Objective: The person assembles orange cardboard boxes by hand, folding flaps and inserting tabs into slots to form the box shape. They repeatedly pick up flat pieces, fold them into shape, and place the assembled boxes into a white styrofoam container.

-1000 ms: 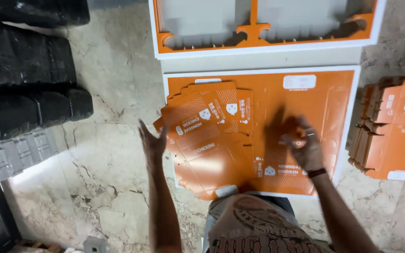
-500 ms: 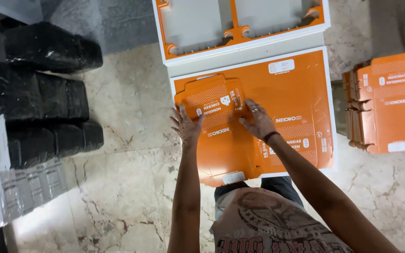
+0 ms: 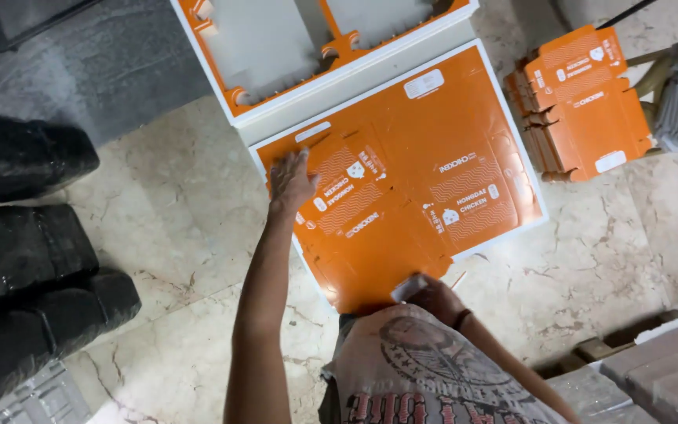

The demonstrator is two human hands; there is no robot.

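Orange die-cut cardboard sheets are seen lying flat on the marble floor, stacked just below a white-edged sheet with cut-out panels. The left arm is stretched forward from the lower edge of the head view, and the left hand is laid palm down, fingers spread wide and flat, on the left part of the top sheet, near its upper left corner. The right arm is bent close to the body; the right hand is placed at the near edge of the sheets, where a small white tab is touched. Whether that hand is closed on the edge or only resting there cannot be told, since the fingers are hidden beneath the knuckles and partly covered by the grey printed shirt. The near lower corner of the sheets is masked by the torso. A pile of folded orange cartons is seen well apart to the right, and black wrapped bundles are seen to the left, cut off by the picture's edge
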